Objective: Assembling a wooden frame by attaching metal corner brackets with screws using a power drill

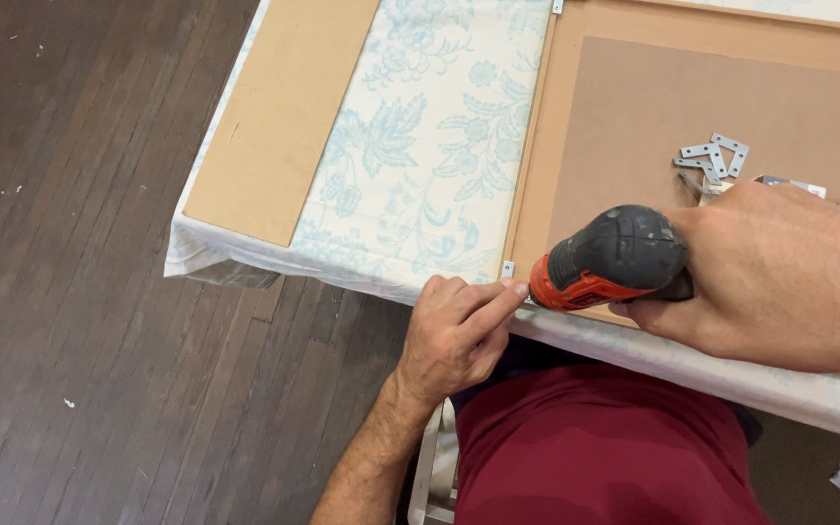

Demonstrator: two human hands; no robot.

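Observation:
My right hand (770, 282) grips a black and orange power drill (607, 261), its nose pointing left at the near corner of a wooden frame (533, 175) with a brown backing board (712, 117). My left hand (459, 331) rests at the table edge, its index finger stretched out to the drill's tip. A small metal bracket (507, 268) sits on the frame's corner just left of that fingertip. The drill bit itself is hidden between finger and drill.
A white cloth with pale blue flowers (420, 146) covers the table. A long brown board (279, 117) lies at its left side. Several flat metal corner brackets (714, 156) lie on the backing board. Dark wooden floor (80, 292) is to the left.

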